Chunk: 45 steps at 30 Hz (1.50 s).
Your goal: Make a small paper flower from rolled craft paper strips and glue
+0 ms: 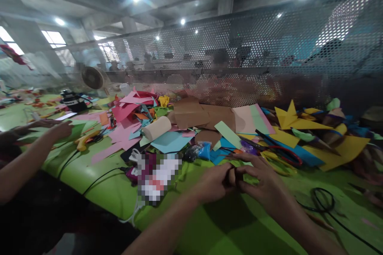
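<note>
My left hand (214, 183) and my right hand (265, 177) meet above the green table, fingertips almost touching. The left fingers are curled together in a pinch. On the right, the thumb and a finger close toward the same spot while another finger stretches out above. Something small and dark seems to sit between the fingertips, but I cannot make out what it is. Just beyond my hands lie scissors with red handles (289, 153), a yellow-handled pair (277, 163), blue paper (220, 153) and a blue plastic packet (204, 150).
Piled along the back are pink paper (128, 113), brown paper (191, 113), a paper roll (157, 128) and a yellow paper star (290, 117). A black cable (324, 203) lies right. A yellow glue gun (86, 140) is near a co-worker's hand (61, 130) at left.
</note>
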Available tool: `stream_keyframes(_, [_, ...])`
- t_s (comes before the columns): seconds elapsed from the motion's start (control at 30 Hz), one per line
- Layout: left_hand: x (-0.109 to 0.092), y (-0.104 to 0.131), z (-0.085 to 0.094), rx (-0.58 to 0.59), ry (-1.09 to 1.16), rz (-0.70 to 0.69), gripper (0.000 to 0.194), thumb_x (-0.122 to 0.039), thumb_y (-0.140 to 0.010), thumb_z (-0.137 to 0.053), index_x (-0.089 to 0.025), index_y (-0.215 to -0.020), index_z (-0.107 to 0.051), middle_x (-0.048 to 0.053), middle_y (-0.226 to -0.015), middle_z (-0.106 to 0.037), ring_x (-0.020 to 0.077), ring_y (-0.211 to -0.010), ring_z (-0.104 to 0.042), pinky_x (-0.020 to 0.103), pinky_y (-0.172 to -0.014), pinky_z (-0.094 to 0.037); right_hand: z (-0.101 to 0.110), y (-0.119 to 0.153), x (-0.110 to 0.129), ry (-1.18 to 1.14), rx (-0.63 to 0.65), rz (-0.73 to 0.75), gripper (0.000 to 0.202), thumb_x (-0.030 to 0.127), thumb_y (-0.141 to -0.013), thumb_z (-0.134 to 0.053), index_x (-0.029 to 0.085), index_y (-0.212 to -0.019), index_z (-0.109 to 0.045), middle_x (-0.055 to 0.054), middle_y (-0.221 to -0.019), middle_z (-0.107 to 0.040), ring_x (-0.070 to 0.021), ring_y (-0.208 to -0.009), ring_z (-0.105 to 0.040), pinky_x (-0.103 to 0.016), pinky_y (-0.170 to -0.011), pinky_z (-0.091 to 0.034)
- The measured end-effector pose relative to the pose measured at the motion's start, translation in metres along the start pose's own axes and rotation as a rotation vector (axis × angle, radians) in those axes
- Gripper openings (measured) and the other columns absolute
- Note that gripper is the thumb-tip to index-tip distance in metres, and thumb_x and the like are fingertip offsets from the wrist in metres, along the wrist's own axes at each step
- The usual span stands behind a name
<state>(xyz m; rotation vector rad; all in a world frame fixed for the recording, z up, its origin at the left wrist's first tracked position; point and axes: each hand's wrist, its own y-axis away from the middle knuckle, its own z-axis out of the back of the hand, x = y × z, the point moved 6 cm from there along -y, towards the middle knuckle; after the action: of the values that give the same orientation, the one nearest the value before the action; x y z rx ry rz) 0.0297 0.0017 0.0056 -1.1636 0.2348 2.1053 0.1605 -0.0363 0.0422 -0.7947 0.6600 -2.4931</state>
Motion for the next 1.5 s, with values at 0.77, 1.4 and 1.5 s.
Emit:
stream_keyframes(0.77, [0.013,-0.007,-0.003,-0.06,0.805,0.117,0.054,-0.041,-0.055,-0.091,-0.019,-0.095,-0.063,-0.002,-0.086,-0.057,0.0156,-0.084,-0.056,0.03,-0.082,-0.045,0.028,0.004,0.012,0.02,-0.109,-0.003,0.023,0.034,-0.094,-0.057,0.034,-0.11,-0.073,-0.005,-0.124,-0.068,-0.0272,-0.115,-0.063,-0.045,-0.09,-0.055])
stream_keyframes(1.4, [0.017,-0.006,-0.009,0.001,0.843,0.055,0.063,-0.046,-0.057,-0.091,-0.019,-0.106,-0.062,0.0,-0.091,-0.056,0.0174,-0.089,-0.054,0.03,-0.086,-0.044,0.007,0.005,0.026,0.173,-0.021,0.081,0.029,0.034,-0.095,-0.055,0.028,-0.121,-0.067,-0.009,-0.135,-0.062,-0.0293,-0.123,-0.057,-0.049,-0.096,-0.049])
stream_keyframes(1.5, [0.014,-0.005,-0.007,-0.014,0.774,0.041,0.059,-0.046,-0.061,-0.088,-0.019,-0.106,-0.062,-0.001,-0.088,-0.054,0.016,-0.084,-0.051,0.028,-0.082,-0.043,0.002,0.006,0.024,0.172,0.015,0.069,0.028,0.035,-0.095,-0.055,0.027,-0.12,-0.067,-0.01,-0.135,-0.062,-0.0295,-0.122,-0.057,-0.05,-0.098,-0.048])
